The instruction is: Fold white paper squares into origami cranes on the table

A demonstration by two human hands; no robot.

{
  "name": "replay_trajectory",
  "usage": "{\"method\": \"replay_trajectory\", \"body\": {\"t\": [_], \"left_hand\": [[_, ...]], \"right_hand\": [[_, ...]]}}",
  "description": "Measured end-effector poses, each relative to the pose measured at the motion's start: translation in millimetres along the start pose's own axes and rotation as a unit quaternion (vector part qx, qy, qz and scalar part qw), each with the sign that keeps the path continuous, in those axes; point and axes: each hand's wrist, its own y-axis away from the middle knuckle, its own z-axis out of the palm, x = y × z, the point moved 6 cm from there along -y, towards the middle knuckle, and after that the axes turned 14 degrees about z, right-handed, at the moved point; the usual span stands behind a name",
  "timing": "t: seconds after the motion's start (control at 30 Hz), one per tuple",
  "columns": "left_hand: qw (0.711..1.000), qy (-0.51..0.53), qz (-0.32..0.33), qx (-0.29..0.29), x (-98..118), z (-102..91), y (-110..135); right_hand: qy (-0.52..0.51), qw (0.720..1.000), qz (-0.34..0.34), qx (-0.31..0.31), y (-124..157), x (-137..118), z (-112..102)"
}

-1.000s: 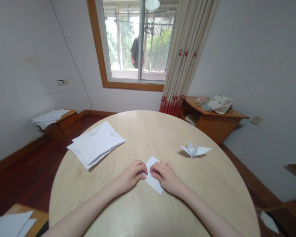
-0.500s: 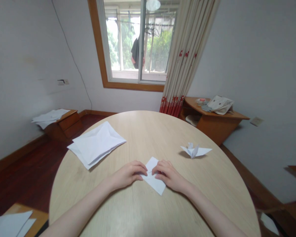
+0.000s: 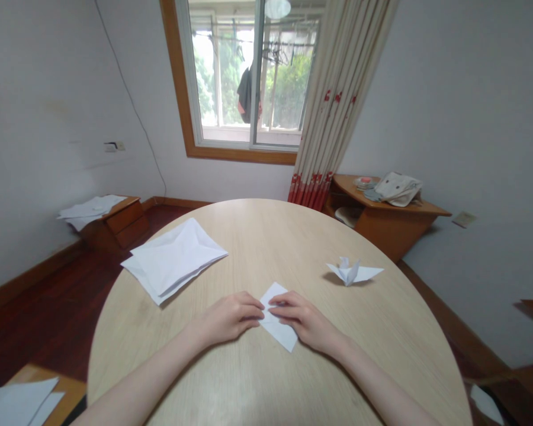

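Observation:
A small folded white paper (image 3: 281, 332) lies on the round wooden table (image 3: 257, 248) in front of me. My left hand (image 3: 230, 317) rests on its left edge with the fingers curled and pressing down. From the right, my right hand (image 3: 302, 320) covers part of the paper, its fingers bent and pinching the sheet near the middle. The fingertips of both hands nearly meet above the paper. A finished white paper bird (image 3: 352, 271) sits further right on the table, apart from both hands.
A stack of white sheets (image 3: 173, 257) lies at the table's left. A low wooden cabinet (image 3: 115, 222) with papers stands by the left wall, a corner desk (image 3: 382, 216) with a bag at the right. More paper (image 3: 18, 402) lies at lower left.
Both hands have shifted a little on the paper. The right hand's fingers have moved left toward the middle and the paper has turned slightly.

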Motion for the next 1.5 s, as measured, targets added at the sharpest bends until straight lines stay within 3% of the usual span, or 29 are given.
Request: {"method": "replay_trajectory", "body": {"t": [0.37, 0.5, 0.73, 1.17, 1.5], "left_hand": [[0.994, -0.079, 0.071, -0.038, 9.1, 3.9, -3.2], [0.995, -0.072, 0.057, -0.031, 4.2, 3.8, -1.2], [0.998, -0.028, 0.013, 0.049, -5.9, -4.9, 2.1], [0.995, -0.057, 0.000, 0.079, -7.0, -10.1, 5.0], [0.995, -0.013, -0.019, 0.093, -1.4, -11.6, 4.5]], "right_hand": [[0.123, 0.992, -0.029, -0.009, 7.1, -23.3, 3.1], [0.125, 0.992, -0.027, 0.001, 8.8, -26.9, 2.9], [0.144, 0.989, 0.007, -0.003, 9.3, -30.6, 2.4], [0.185, 0.982, 0.042, 0.019, 9.1, -31.5, 12.8], [0.242, 0.967, -0.024, 0.070, 11.7, -40.7, 13.5]]}}
